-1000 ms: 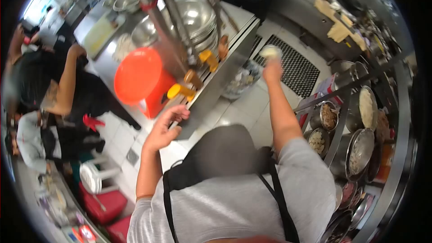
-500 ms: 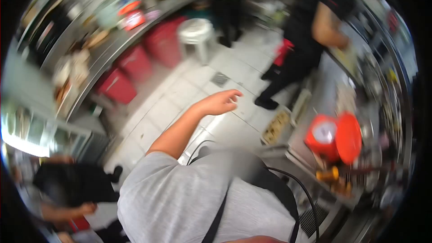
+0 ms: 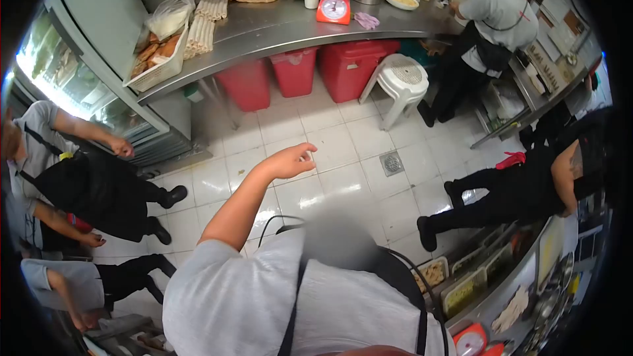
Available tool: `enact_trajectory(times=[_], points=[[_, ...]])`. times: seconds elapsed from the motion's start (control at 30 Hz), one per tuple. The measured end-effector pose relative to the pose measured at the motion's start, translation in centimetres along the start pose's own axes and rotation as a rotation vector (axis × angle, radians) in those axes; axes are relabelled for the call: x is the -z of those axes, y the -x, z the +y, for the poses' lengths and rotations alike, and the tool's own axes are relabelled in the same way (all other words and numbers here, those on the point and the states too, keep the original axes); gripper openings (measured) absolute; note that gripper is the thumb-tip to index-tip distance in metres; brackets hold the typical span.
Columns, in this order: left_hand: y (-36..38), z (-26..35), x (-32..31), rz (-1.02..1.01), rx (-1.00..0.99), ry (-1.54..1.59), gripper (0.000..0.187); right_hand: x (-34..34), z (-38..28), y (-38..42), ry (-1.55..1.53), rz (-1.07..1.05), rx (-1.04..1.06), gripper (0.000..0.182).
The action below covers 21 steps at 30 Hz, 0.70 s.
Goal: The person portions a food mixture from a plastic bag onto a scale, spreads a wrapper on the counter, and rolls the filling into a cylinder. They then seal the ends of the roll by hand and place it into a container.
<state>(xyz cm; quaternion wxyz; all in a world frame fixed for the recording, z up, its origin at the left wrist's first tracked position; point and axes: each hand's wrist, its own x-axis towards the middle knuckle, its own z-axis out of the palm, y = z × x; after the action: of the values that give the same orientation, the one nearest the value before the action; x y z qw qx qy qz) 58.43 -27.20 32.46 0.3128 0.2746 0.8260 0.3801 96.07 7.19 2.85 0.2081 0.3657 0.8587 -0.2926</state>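
Observation:
My left hand (image 3: 291, 161) reaches forward over the tiled floor, with bent fingers pointing right. Its fingers are loosely curled and apart, and nothing is held in them. No object touches it; below lie white floor tiles (image 3: 283, 198). My right hand is out of view. Beyond my left hand, under the steel counter (image 3: 264, 29), stand red bins (image 3: 293, 71) and a white plastic stool (image 3: 403, 79). An orange kitchen scale (image 3: 333, 8) rests on that counter.
A white basket of brown food (image 3: 153, 66) stands at the counter's left end, near a lit glass-door fridge (image 3: 72, 76). Co-workers stand at left (image 3: 92, 178), back right (image 3: 494, 23) and right (image 3: 521, 184). Food trays (image 3: 465, 290) line the lower right. A drain (image 3: 391, 163) is in the floor.
My view has turned left, so the counter, bins and stool appear farther right and the picture is sharper. My left hand remains raised and holds nothing. Co-workers at left show more fully.

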Motion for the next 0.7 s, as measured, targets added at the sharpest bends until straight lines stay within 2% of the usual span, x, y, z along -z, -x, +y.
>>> enact_trajectory(times=[0.07,0.17,0.23,0.3,0.33,0.37,0.4,0.43,0.47,0.5,0.53,0.57,0.6,0.63,0.7], points=[[-1.2,-1.3,1.2,0.056,0.018,0.023,0.044,1.7,-2.7,-5.0,0.030,-0.019,0.041,0.036],[-3.4,-4.8,2.7,0.130,0.071,0.087,0.046,3.5,-4.9,-14.7,-0.086,-0.168,-0.142,0.041],[-5.4,-7.9,3.5,0.160,0.114,0.134,0.045,5.9,-8.9,-20.8,-0.061,-0.189,-0.011,0.031],[-7.9,-11.1,4.5,0.192,0.267,0.191,0.045,7.9,-13.9,-27.9,-0.023,-0.096,0.312,0.028],[-9.1,-13.1,4.9,0.212,0.343,0.219,0.045,9.3,-17.9,-30.3,-0.090,0.047,0.438,0.030],[-10.4,-16.7,4.7,0.265,0.430,0.154,0.046,13.0,-24.0,-31.1,0.069,0.120,0.539,0.031],[-11.5,-20.0,4.3,0.321,0.517,0.089,0.046,16.2,-29.6,-33.5,0.083,-0.029,0.448,0.042],[-11.7,-21.0,4.3,0.334,0.582,0.050,0.047,18.5,-34.2,-36.0,0.085,0.057,0.544,0.038],[-11.4,-22.2,4.1,0.345,0.649,0.008,0.048,22.6,-40.7,-35.7,0.009,0.069,0.537,0.034],[-10.4,-28.0,2.5,0.345,0.607,-0.134,0.051,25.3,-45.6,-37.7,-0.083,0.166,0.656,0.031],[-9.6,-31.2,2.3,0.141,0.807,-0.154,0.055,29.2,-51.2,-36.4,-0.241,0.255,0.787,0.028],[-7.3,-38.9,-0.1,0.090,0.719,-0.297,0.056,31.2,-55.3,-38.8,-0.274,0.352,0.915,0.025],[-6.4,-35.7,0.8,0.231,0.868,-0.128,0.054,32.7,-59.0,-42.2,-0.197,0.467,1.019,0.024],[-4.9,-32.0,1.7,0.372,1.013,0.048,0.052,34.6,-63.1,-42.3,-0.171,0.519,0.990,0.021],[-3.3,-30.9,1.2,0.686,1.116,0.502,0.049,36.3,-69.1,-45.5,-0.149,0.545,1.059,0.019]])
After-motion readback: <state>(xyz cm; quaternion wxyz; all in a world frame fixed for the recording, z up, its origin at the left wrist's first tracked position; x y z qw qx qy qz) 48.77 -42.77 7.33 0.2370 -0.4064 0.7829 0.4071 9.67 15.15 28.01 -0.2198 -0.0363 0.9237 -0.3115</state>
